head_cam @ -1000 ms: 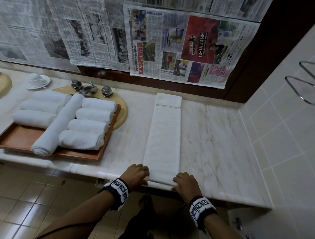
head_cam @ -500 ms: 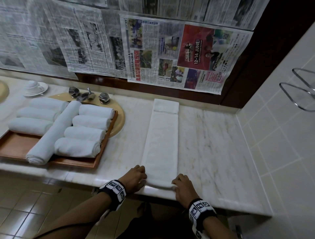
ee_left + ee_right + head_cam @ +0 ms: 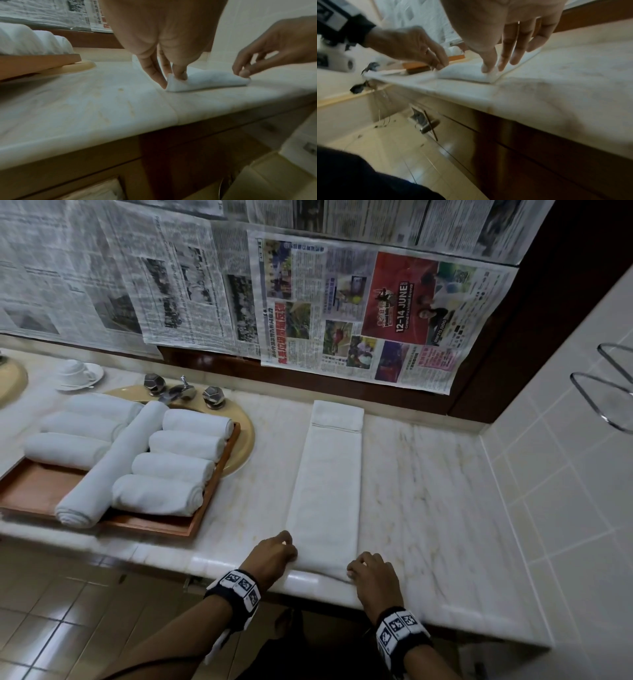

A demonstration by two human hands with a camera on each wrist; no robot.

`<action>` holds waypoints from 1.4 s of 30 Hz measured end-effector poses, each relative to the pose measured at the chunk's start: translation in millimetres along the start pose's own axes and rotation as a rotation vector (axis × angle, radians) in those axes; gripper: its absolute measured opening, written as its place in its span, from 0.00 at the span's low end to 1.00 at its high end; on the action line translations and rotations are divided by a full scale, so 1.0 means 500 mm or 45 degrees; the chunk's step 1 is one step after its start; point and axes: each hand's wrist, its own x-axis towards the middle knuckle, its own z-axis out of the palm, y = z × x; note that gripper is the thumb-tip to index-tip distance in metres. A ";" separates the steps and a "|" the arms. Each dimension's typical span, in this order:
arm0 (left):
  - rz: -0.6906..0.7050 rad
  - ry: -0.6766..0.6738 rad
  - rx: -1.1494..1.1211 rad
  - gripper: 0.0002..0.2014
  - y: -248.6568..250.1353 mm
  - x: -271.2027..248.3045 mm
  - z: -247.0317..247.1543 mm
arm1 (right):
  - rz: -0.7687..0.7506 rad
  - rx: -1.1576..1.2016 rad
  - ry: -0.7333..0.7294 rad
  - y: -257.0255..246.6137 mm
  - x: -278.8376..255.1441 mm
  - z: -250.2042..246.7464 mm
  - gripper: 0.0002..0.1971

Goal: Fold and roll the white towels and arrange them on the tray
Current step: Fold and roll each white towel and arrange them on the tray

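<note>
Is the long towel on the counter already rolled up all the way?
No, the long towel lies flat along the marble counter, with only its near end lifted by the left hand and right hand.

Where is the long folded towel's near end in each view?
Head: folded towel, near end bottom centre, between left hand and right hand.
Left wrist: centre.
Right wrist: centre, slightly left.
Shared landmark: wooden tray.

Terry-cloth towel (image 3: 327,491), glossy marble counter (image 3: 428,508)
</note>
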 end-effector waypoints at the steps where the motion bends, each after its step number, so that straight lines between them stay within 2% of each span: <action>1: 0.048 -0.002 0.060 0.12 -0.002 -0.008 0.007 | -0.008 -0.023 0.008 0.006 -0.003 0.010 0.11; 3: 0.076 -0.064 0.167 0.10 -0.011 -0.021 0.017 | -0.032 0.010 0.006 0.008 -0.015 0.018 0.13; 5: 0.083 -0.071 0.262 0.12 -0.020 -0.021 0.020 | 0.003 0.095 0.019 0.009 -0.014 0.019 0.17; 7: 0.088 -0.013 0.296 0.14 -0.017 -0.011 0.014 | 0.023 0.089 0.046 0.008 0.000 0.021 0.19; 10: 0.138 0.041 0.351 0.10 -0.004 0.007 0.009 | -0.014 -0.014 -0.001 0.003 0.017 0.014 0.21; 13: 0.140 -0.003 0.301 0.11 0.001 0.002 0.016 | -0.024 -0.025 -0.027 -0.001 0.012 0.001 0.22; 16: 0.139 0.000 0.128 0.08 -0.010 -0.006 0.035 | -0.011 -0.028 -0.074 0.002 0.004 0.006 0.22; 19: 0.075 0.006 -0.078 0.20 -0.012 -0.001 0.040 | 0.001 0.158 -0.068 0.010 0.014 0.005 0.12; 21: 0.014 -0.004 -0.130 0.26 0.004 0.002 0.022 | 0.066 0.354 -0.070 0.006 0.016 -0.012 0.09; 23: -0.108 -0.046 -0.200 0.31 0.022 0.007 0.003 | 0.143 0.503 -0.021 0.008 0.019 -0.021 0.10; 24: -0.155 -0.045 -0.226 0.30 0.026 0.010 0.000 | 0.162 0.546 -0.004 0.008 0.019 -0.023 0.13; 26: -0.175 0.006 -0.244 0.23 0.025 0.013 -0.002 | 0.153 0.467 0.035 0.003 0.019 -0.023 0.15; 29: -0.159 0.075 -0.207 0.13 0.014 0.015 0.001 | 0.120 0.274 0.060 -0.002 0.012 -0.022 0.10; 32: -0.124 0.072 -0.108 0.12 0.010 0.014 0.013 | 0.008 0.198 0.148 0.001 0.007 -0.016 0.09; 34: -0.074 0.108 -0.016 0.09 0.011 0.005 0.023 | -0.045 0.094 0.066 0.010 0.004 -0.006 0.05; 35: -0.054 0.095 0.004 0.09 0.014 -0.001 0.024 | -0.067 0.035 0.061 0.014 0.005 0.002 0.08; 38: -0.024 0.087 0.124 0.16 0.017 -0.002 0.022 | -0.045 0.014 -0.014 0.013 0.011 0.005 0.20; 40: -0.047 0.063 0.159 0.20 0.020 0.016 0.009 | -0.045 0.000 0.024 0.014 0.021 0.012 0.23; 42: -0.043 0.055 0.232 0.19 0.021 0.032 0.005 | -0.046 -0.007 0.061 0.012 0.033 0.015 0.24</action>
